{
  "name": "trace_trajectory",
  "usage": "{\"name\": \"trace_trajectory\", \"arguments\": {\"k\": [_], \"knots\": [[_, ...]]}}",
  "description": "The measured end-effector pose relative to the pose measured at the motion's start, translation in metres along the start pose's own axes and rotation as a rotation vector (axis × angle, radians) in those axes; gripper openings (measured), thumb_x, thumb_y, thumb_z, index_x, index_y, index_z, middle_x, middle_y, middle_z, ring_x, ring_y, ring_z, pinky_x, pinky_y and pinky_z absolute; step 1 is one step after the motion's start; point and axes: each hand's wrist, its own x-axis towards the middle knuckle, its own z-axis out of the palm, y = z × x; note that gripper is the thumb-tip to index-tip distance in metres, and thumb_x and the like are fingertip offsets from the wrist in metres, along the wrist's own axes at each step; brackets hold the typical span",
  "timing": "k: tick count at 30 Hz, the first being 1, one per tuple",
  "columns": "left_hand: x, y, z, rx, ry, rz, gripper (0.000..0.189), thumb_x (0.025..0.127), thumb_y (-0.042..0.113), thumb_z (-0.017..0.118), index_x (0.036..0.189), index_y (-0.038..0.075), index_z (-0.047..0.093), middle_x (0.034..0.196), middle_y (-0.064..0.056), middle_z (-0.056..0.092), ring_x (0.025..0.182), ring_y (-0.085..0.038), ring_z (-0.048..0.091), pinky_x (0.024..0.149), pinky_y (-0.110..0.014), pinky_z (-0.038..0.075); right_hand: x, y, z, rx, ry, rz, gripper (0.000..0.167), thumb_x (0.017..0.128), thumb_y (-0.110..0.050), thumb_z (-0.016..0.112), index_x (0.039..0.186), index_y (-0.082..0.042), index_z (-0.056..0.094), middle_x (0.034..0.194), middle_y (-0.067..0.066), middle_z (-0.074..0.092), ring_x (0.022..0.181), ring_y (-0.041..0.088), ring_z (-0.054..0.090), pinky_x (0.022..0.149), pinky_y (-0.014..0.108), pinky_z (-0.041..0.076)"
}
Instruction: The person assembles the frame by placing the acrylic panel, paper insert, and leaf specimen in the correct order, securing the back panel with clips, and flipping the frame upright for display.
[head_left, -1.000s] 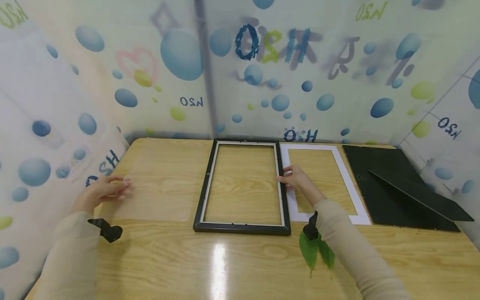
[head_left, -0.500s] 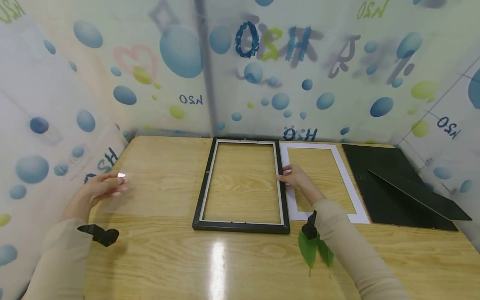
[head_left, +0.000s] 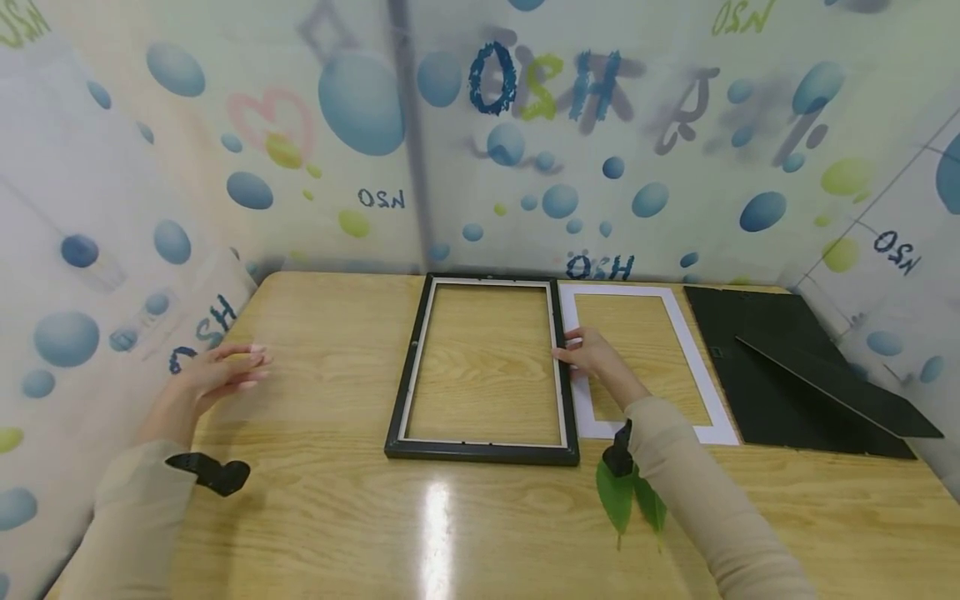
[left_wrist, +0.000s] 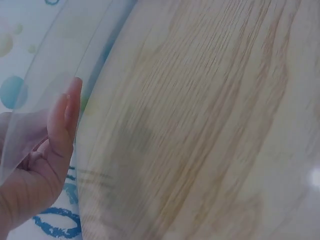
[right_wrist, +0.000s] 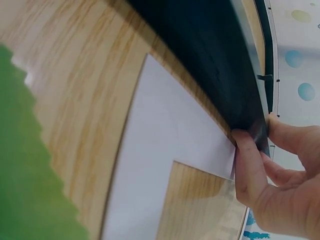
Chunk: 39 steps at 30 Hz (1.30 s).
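Note:
On the left of the table, my left hand (head_left: pixel 217 377) holds a clear sheet (left_wrist: pixel 55 55) near its left edge. The sheet is see-through and faint in the head view; its edge shows better in the left wrist view, across the hand (left_wrist: pixel 37 170). Mid-table lies a black picture frame (head_left: pixel 480 455) with a pale inner lip and bare wood seen through its opening. My right hand (head_left: pixel 596 358) pinches the frame's right side, thumb at the inner edge and fingers outside, as the right wrist view shows. The exact finger contact on the clear sheet is hard to see.
Right of the frame lies a white mat (head_left: pixel 693 367) with a cut-out window. Beyond it is a black backing board (head_left: pixel 780 408) with its stand leg (head_left: pixel 840 392) raised. Two green leaves (head_left: pixel 615 504) lie in front of the mat. Patterned walls border the table.
My left hand went slightly left, then back right and a little up, with the clear sheet shifting along. The right hand and the picture frame stay in place.

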Motion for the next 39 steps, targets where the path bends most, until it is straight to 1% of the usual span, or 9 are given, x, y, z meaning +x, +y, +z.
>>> {"name": "trace_trajectory", "arguments": {"k": [4,8,9,11,16,21,25,33,39], "knots": [[0.005,0.001,0.012,-0.007,0.006,-0.003,0.018,0.092,0.017,0.053,0.107,0.017,0.042,0.081,0.020,0.067,0.076,0.001,0.066,0.068,-0.015,0.054,0.048,0.035,-0.005,0.016,-0.023,-0.009,0.064,0.083,-0.019,0.066,0.134,0.001,0.033,0.123,0.026,0.046,0.093,0.032,0.060,0.077,0.042,0.056],[0.011,0.001,0.028,-0.017,-0.023,0.005,0.031,0.093,0.015,0.051,0.120,0.007,0.039,0.081,0.019,0.067,0.075,0.001,0.066,0.068,-0.015,0.054,0.103,0.077,-0.008,0.029,-0.010,-0.032,0.075,0.075,-0.031,0.075,0.132,-0.003,0.036,0.114,0.021,0.050,0.082,0.027,0.062,0.066,0.040,0.057],[0.013,0.001,0.032,-0.017,-0.031,0.003,0.038,0.093,0.015,0.051,0.125,0.003,0.035,0.082,0.019,0.067,0.076,0.001,0.066,0.068,-0.015,0.054,0.107,0.081,-0.009,0.030,-0.013,-0.014,0.076,0.076,-0.031,0.074,0.135,-0.005,0.034,0.119,0.020,0.049,0.087,0.028,0.062,0.071,0.041,0.057],[0.016,0.001,0.042,-0.006,-0.039,0.000,0.052,0.094,0.015,0.049,0.135,-0.005,0.025,0.082,0.019,0.067,0.076,0.001,0.065,0.068,-0.015,0.054,0.116,0.088,-0.009,0.037,-0.004,-0.034,0.075,0.072,-0.033,0.076,0.130,-0.004,0.038,0.109,0.019,0.051,0.079,0.025,0.062,0.064,0.038,0.057],[0.022,0.005,0.068,-0.002,-0.058,-0.013,0.064,0.094,0.017,0.049,0.141,-0.008,0.012,0.082,0.019,0.066,0.077,0.001,0.066,0.068,-0.015,0.054,0.121,0.090,-0.011,0.045,-0.008,-0.018,0.074,0.071,-0.032,0.078,0.129,-0.005,0.039,0.110,0.020,0.050,0.081,0.027,0.062,0.066,0.039,0.058],[0.025,0.008,0.093,-0.021,-0.064,-0.002,0.061,0.094,0.016,0.050,0.139,-0.007,0.017,0.082,0.016,0.066,0.076,-0.001,0.066,0.068,-0.016,0.054,0.135,0.101,-0.014,0.063,-0.015,-0.010,0.085,0.065,-0.035,0.081,0.131,-0.006,0.038,0.117,0.022,0.049,0.082,0.024,0.062,0.064,0.036,0.058],[0.026,0.010,0.113,-0.014,-0.067,0.012,0.056,0.094,0.017,0.051,0.136,-0.006,0.023,0.083,0.015,0.066,0.075,-0.002,0.066,0.068,-0.016,0.054,0.139,0.105,-0.014,0.065,-0.024,-0.028,0.079,0.070,-0.032,0.078,0.133,-0.007,0.038,0.118,0.022,0.050,0.084,0.027,0.062,0.066,0.040,0.057],[0.032,0.015,0.152,-0.047,-0.084,0.044,0.047,0.094,0.011,0.050,0.131,-0.008,0.028,0.085,0.009,0.066,0.073,-0.004,0.067,0.065,-0.016,0.054,0.107,0.083,-0.010,0.070,-0.026,-0.062,0.071,0.076,-0.028,0.074,0.133,-0.005,0.038,0.113,0.021,0.051,0.081,0.027,0.062,0.065,0.040,0.057],[0.036,0.018,0.175,-0.082,-0.063,0.044,0.045,0.093,0.008,0.049,0.131,-0.007,0.029,0.083,0.008,0.067,0.069,-0.006,0.067,0.062,-0.016,0.055,0.087,0.065,-0.005,-0.018,0.016,-0.002,0.066,0.085,-0.024,0.065,0.137,-0.002,0.032,0.125,0.023,0.045,0.090,0.025,0.059,0.074,0.039,0.056]]}}
